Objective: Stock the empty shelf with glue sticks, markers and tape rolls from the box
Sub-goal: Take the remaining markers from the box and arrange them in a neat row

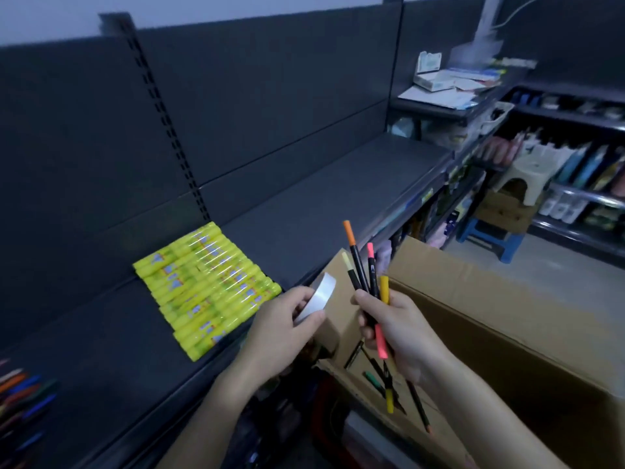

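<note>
Two-handed load. Grips several markers (367,275) in the right hand (399,330), fingers curled round the mid-barrels, caps splayed upward in a loose fan and tails hanging below the fist. Pinches a white tape roll (319,296) in the left hand (284,319) between thumb and curled fingers, by one side only. Holds both loads above the gap between the front edge of the shelf (321,211) and the near flap of the box (507,333). Leaves loose markers (382,377) lying in the box bottom, directly under the right hand. Shows glue sticks (206,286) laid in close rows on the shelf, just beside the left hand, the nearest at the front edge. Shows shelved markers (20,394) at the far left, blurred. Judged risks: slipping of one barrel from so uneven a fan, with a drop back into the box or through the gap to the floor; rolling of round barrels, or of a tape roll set on its rim, toward the front edge; brushing the nearest glue sticks off that edge with the left wrist on the way in. Calls for setting down one hand's load at a time, tape laid flat.
</note>
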Demonstrator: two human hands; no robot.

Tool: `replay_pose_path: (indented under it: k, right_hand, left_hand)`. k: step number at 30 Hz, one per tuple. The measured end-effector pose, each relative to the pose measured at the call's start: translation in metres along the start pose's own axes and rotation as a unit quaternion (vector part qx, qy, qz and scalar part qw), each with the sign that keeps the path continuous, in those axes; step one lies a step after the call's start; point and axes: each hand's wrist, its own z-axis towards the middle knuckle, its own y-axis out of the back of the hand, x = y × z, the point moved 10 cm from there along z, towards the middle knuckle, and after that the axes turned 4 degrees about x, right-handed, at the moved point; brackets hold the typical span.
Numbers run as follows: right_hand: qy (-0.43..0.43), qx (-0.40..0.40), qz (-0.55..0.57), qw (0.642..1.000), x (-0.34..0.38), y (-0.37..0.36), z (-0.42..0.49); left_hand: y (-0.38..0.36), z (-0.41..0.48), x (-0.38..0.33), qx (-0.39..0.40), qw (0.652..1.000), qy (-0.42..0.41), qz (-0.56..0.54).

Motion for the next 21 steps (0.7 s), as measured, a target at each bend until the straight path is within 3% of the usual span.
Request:
replay_pose_path:
  k: [7,13,21]
  right_hand:
    - [0.009,0.077,-0.004,0.997,-0.009,-0.127,-0.022]
    - [-0.005,0.159,-0.042,0.986,-0.046,-0.243,-0.051]
    - [-0.025,0.236,-0.066,0.969,-0.1,-0.358,-0.095]
  left_hand:
    - [0.101,-0.092,0.026,-0.091,0.996,0.014,0.0]
    - [0.185,-0.199,0.075,-0.186,0.98,0.074,0.022]
    - [0.245,-0.323,0.127,-0.239,0.96,0.141,0.025]
